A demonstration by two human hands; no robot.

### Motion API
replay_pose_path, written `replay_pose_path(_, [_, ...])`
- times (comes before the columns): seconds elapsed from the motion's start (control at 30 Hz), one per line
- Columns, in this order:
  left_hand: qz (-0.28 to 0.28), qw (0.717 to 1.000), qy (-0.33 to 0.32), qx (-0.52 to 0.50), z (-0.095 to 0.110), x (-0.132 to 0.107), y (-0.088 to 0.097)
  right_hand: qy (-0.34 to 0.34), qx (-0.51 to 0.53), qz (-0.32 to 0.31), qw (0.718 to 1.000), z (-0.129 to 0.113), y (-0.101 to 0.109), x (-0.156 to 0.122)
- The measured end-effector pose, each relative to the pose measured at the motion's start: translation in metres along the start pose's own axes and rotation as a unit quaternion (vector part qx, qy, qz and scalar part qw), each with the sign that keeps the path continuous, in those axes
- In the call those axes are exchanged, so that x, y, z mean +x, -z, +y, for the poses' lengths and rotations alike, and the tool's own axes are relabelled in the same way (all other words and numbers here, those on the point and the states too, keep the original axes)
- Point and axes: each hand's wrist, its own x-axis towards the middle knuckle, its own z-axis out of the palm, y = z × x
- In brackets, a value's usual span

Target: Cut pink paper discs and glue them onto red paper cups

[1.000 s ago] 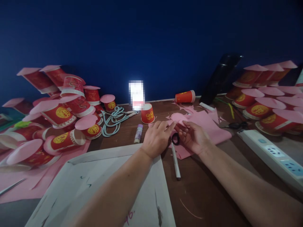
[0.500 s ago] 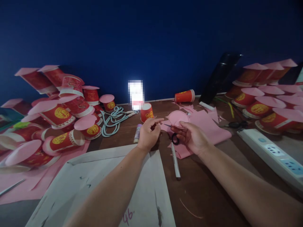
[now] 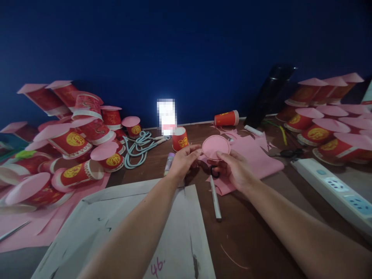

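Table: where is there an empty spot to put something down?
Bare wood lies between the white pen and the power strip, and between the blue cord and the white board. The left cup pile and right cup pile are crowded.

A brown wooden table [image 3: 250,232] carries everything. At the near left lie a white board [image 3: 122,228] and a pink sheet [image 3: 35,228], with a heap of red cups [image 3: 72,143] behind. Toward the far middle lie a pale blue cord [image 3: 139,145], a glue stick [image 3: 169,162] and a single red cup [image 3: 180,138]. A pink paper sheet [image 3: 255,155] and a white pen [image 3: 215,197] lie at the centre, a power strip [image 3: 334,186] at the right.
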Motion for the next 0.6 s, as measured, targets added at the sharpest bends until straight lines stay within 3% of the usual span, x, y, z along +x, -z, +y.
replay_pose_path(0.2, [-0.023, 0.999, 0.044, 0.005, -0.0035, 0.0043, 0.0009, 0.011, -0.071, -0.013, 0.997, 0.0026, -0.001, -0.0042])
replay_pose_path(0.6, [-0.008, 0.998, 0.045, 0.039, 0.0043, -0.0015, -0.003, 0.052, -0.12, -0.025, 0.991, 0.0094, 0.0054, 0.0046])
